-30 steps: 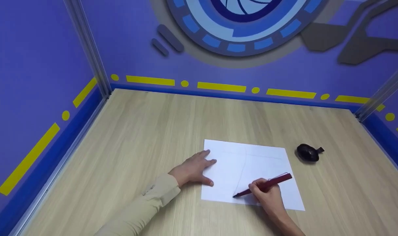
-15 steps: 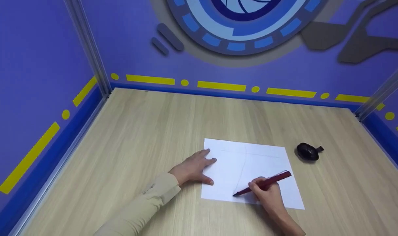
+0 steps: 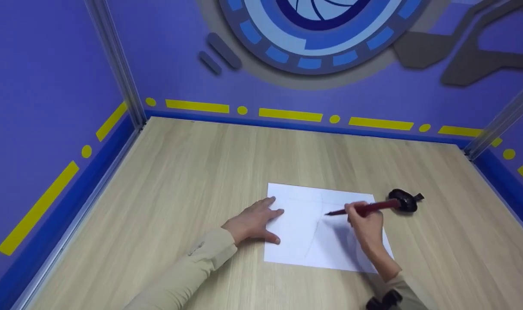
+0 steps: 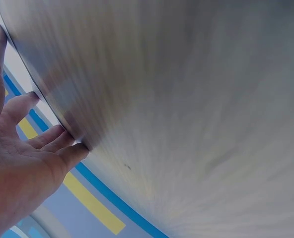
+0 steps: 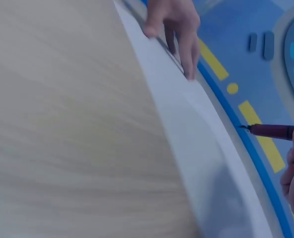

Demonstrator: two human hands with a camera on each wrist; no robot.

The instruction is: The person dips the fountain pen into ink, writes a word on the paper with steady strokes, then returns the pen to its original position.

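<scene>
A white sheet of paper (image 3: 291, 247) lies on the wooden table with thin pencil-like lines on it, one across near the top and a long slanting one. My left hand (image 3: 253, 220) rests on its left edge with fingers spread; in the left wrist view the fingertips (image 4: 82, 148) touch the surface. My right hand (image 3: 367, 226) pinches a dark red fountain pen (image 3: 378, 207) over the sheet's right half. The right wrist view shows the pen's dark nib (image 5: 245, 127) raised off the paper.
To the right of the paper, partly behind the pen, sits a small black rounded object (image 3: 408, 206) with a stubby stem. Blue-purple panels (image 3: 179, 77) with yellow marks wall the table at the back and sides. A black device (image 3: 384, 300) is strapped at the right wrist.
My right hand has lifted the fountain pen from the slanting line's lower end and moved it up and right, away from me. The left hand has stayed in place.
</scene>
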